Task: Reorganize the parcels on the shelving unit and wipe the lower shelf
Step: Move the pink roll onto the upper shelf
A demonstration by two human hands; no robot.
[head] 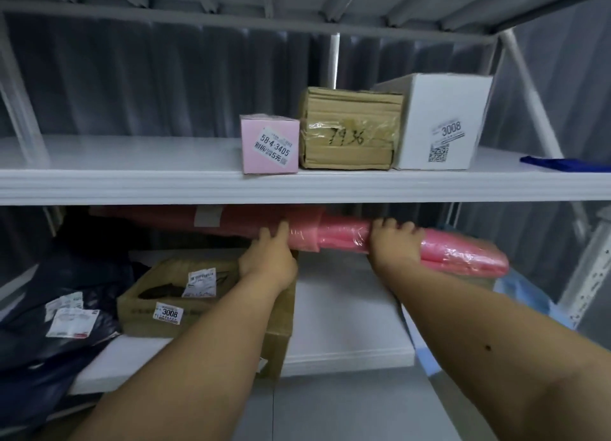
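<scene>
A long pink plastic-wrapped roll parcel [344,237] lies level just under the upper shelf [132,182], above the lower shelf [347,308]. My left hand [269,258] grips it near its middle. My right hand [395,242] curls over the roll further right. The roll's left end is hidden in shadow behind the shelf edge. On the upper shelf stand a small pink box [269,144], a taped brown cardboard box [348,133] and a white box [439,123] marked 3008.
On the lower shelf's left sit a brown cardboard box [172,301] with labels and dark blue mailer bags [49,311]. A blue cloth [562,164] lies at the upper shelf's right end. A light blue bag [525,291] sits low right beside a white upright [591,268].
</scene>
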